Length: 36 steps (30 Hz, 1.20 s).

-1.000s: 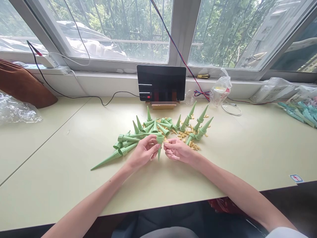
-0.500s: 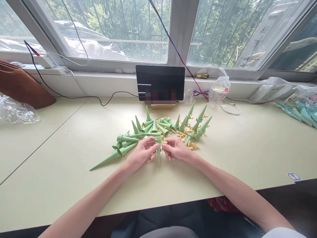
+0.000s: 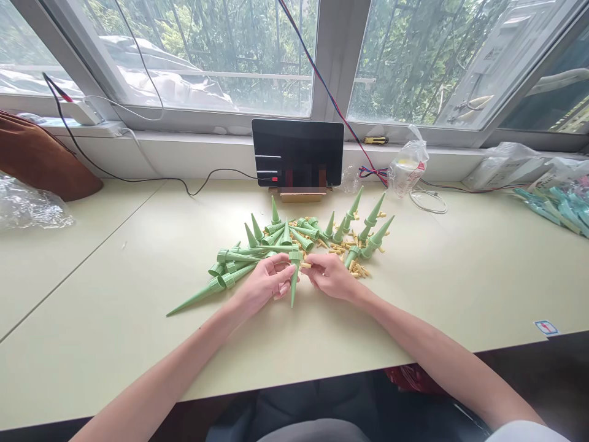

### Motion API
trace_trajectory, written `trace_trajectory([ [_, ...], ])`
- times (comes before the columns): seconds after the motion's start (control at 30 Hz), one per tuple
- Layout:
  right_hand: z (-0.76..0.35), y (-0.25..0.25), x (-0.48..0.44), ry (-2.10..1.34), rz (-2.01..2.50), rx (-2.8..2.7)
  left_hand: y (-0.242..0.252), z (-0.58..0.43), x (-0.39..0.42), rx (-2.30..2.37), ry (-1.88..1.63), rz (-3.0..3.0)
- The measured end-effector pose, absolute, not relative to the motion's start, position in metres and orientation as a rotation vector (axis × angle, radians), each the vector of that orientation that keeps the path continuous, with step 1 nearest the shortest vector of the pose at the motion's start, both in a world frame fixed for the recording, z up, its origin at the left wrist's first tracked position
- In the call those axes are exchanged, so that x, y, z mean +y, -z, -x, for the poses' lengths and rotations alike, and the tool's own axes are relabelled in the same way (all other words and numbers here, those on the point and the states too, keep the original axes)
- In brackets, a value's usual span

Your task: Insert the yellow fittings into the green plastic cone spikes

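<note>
My left hand [image 3: 269, 279] is closed around a green plastic watering spike [image 3: 293, 290], whose tip points down and whose collar is at the top. Between the fingertips of my right hand [image 3: 332, 276] is a small yellow valve piece [image 3: 306, 265], held beside the spike's upper part. Whether its inner end touches the spike I cannot tell. More green spikes [image 3: 239, 256] lie in a heap beyond my left hand. Past my right hand, several spikes with yellow pieces fitted [image 3: 378, 236] stand or lean among loose yellow valve pieces [image 3: 359, 270].
A dark tablet [image 3: 298, 153] leans on a cardboard stand [image 3: 304, 197] by the window. Plastic bags [image 3: 408, 166] and a coiled white cable [image 3: 430, 202] lie at the back right. A brown bag [image 3: 46, 159] and clear plastic wrap [image 3: 30, 202] are at the left.
The spike in my left hand has tilted slightly, its tip shifting left. My right fingers have turned a little around the yellow valve piece, which shows more clearly now.
</note>
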State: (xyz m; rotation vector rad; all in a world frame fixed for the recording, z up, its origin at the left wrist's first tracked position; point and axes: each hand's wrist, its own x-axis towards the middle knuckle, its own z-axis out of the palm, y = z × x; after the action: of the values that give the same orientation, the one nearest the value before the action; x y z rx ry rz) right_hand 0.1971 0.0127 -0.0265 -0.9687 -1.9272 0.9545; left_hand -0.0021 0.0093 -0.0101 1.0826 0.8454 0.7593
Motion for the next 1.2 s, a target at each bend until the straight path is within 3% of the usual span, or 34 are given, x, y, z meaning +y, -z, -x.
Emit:
trace_trajectory([
  [0.43, -0.1964, 0.0277, 0.0136, -1.639, 0.894, -1.557, 0.0135, 0.0009, 0.0083, 0.868, -0.815, -1.199],
  [1.2, -0.1909, 0.0212, 0.0111, -1.63, 0.838, -1.47, 0.0193, -0.0031, 0.0081, 0.892, -0.839, -1.191],
])
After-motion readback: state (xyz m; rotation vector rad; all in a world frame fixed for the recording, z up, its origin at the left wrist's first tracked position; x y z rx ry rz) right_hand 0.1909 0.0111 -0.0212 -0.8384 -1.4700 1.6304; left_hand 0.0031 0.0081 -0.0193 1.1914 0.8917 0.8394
